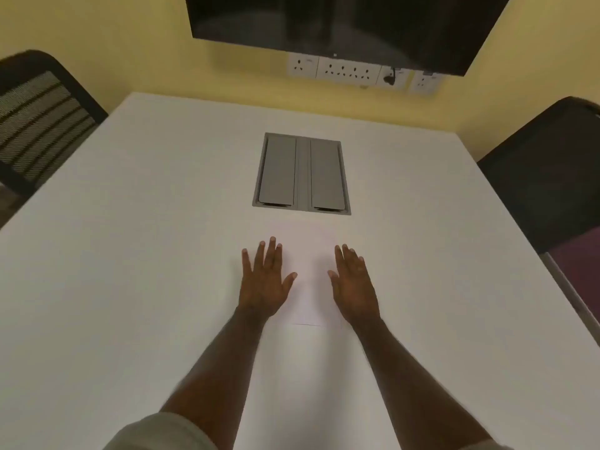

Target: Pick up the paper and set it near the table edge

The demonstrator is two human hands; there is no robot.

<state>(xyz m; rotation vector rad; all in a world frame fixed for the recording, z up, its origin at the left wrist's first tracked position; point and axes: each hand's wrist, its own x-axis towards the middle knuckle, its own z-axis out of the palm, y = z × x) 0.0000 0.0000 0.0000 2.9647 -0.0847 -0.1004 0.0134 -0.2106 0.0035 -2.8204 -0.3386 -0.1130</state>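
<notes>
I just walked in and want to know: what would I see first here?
Two open hands, left hand and right hand, lie flat on a white sheet of paper in the middle of the white table. Just beyond them a grey hatch is set into the table.

A white table (130, 254) fills the room, a grey hatch (302, 173) set into its middle. Beyond the table, a yellow wall (130, 43) carries a dark screen (344, 24) and white sockets (347, 73). Dark chairs (35, 115) flank the table.
</notes>
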